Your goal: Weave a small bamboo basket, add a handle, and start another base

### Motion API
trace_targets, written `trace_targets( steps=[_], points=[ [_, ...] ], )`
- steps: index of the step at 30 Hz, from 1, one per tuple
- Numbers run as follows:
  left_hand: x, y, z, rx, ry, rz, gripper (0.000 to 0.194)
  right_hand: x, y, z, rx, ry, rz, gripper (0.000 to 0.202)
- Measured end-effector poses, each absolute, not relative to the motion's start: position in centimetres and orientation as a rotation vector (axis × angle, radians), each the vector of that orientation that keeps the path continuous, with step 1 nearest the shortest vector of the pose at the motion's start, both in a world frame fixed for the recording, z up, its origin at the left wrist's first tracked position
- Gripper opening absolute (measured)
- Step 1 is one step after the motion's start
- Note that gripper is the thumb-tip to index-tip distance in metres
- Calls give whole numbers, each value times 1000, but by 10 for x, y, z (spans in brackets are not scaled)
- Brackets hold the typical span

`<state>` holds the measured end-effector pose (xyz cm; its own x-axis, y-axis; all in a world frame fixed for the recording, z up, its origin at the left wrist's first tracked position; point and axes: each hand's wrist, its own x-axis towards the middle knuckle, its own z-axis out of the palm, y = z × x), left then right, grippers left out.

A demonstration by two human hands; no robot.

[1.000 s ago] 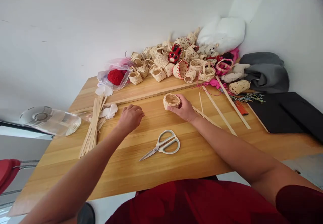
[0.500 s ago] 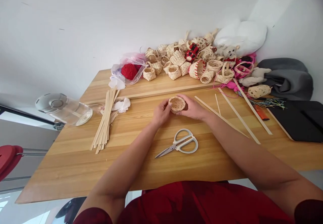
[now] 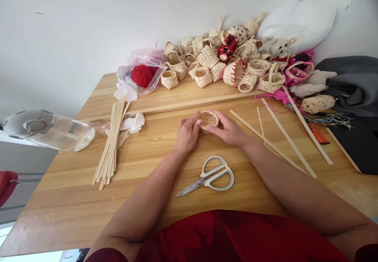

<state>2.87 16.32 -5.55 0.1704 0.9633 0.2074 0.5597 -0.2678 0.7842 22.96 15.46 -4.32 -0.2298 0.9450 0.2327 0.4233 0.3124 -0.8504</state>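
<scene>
Between my two hands is a small round woven basket (image 3: 208, 119), its opening tipped toward me. My left hand (image 3: 188, 133) grips its left side, thumb near the rim. On the right side my right hand (image 3: 228, 130) is closed round it, with the thumb at the near rim and the other fingers partly hidden behind. Scissors (image 3: 206, 178) with pale grey handles lie on the table just below my hands, blades pointing left.
A bundle of flat wooden strips (image 3: 110, 148) lies left, near a clear water bottle (image 3: 63, 130). Loose strips (image 3: 288, 148) lie right. Woven baskets (image 3: 203, 77) pile along the wall beside a bag of red yarn (image 3: 142, 76). A black board (image 3: 357, 144) sits far right.
My right thumb has moved across to the basket's near rim. The view has shifted slightly closer; both hands still hold the basket, and the scissors stay put.
</scene>
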Motion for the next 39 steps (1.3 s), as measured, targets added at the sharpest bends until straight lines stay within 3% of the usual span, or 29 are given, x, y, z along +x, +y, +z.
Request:
trace_targets(
  steps=[9, 16, 25, 30, 35, 39],
  points=[
    [24, 159, -56, 1913, 1410, 983, 53, 225, 152, -42, -1279, -1932, 698, 64],
    [26, 153, -43, 1982, 1687, 777, 49, 223, 151, -43, -1304, -1973, 743, 62],
    [24, 155, -50, 1895, 1587, 909, 47, 216, 149, -46, -1314, -1936, 666, 62],
    [19, 159, -54, 1767, 1307, 1068, 61, 219, 148, -49, -1255, -1725, 827, 67],
    [24, 160, -56, 1675, 992, 1149, 101, 222, 150, -49, -1218, -1562, 965, 71],
    [29, 154, -52, 1687, 1007, 1197, 86, 222, 152, -49, -1169, -1613, 960, 69]
  ],
)
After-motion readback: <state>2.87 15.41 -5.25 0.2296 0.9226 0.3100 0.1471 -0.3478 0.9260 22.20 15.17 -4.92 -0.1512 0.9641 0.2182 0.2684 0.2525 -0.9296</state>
